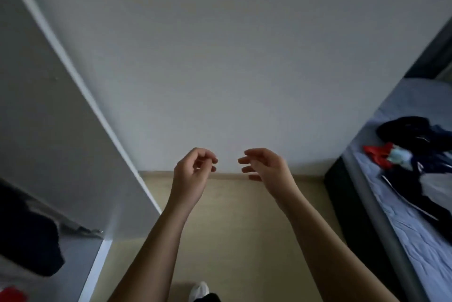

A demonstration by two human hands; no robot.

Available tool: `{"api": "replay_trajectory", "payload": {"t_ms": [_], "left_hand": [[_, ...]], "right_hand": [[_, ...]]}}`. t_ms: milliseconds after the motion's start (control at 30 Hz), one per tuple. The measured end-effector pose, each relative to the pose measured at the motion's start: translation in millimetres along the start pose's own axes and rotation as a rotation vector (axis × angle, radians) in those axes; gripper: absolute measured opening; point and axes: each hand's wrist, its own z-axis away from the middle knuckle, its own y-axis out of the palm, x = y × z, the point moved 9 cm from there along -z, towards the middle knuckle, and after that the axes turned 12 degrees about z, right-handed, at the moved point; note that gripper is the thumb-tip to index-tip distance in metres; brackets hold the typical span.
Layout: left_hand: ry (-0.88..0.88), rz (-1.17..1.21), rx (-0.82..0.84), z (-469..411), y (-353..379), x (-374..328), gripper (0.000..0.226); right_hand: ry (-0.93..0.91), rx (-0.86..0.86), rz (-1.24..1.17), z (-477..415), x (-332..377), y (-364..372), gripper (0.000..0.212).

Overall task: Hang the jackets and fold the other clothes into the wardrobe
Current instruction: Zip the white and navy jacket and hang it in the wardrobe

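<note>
Both my hands are raised in front of a bare white wall, holding nothing. My left hand has its fingers loosely curled with a gap between them. My right hand has its fingers spread, facing the left one across a small gap. A white wardrobe stands open at the left, with a dark garment inside at the lower left and something red below it. On the bed at the right lies a pile of clothes: dark pieces, a red one, a pale one.
Beige floor runs between the wardrobe and the bed's dark base. A white-socked foot shows at the bottom edge. A dark frame stands at the upper right.
</note>
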Motion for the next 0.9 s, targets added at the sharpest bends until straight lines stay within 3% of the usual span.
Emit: {"api": "replay_trajectory", "payload": {"t_ms": [200,500,767,900], "left_hand": [[-0.012,0.102,0.250,-55.6,157.7,19.6,0.018],[-0.065,0.147,0.645,-150.2,415.6,56.6,0.025],[-0.126,0.122,0.942,-138.5,631.5,75.7,0.021],[-0.134,0.127,0.974,-132.7,727.8,91.4,0.022]], "right_hand": [[0.124,-0.252,-0.099,-30.7,-64.4,-130.9,0.028],[0.329,-0.682,-0.225,-69.2,-157.3,-346.2,0.026],[0.441,-0.919,-0.341,-38.6,-245.4,-489.5,0.025],[0.470,-0.952,-0.381,-35.6,-295.2,-564.0,0.025]]}}
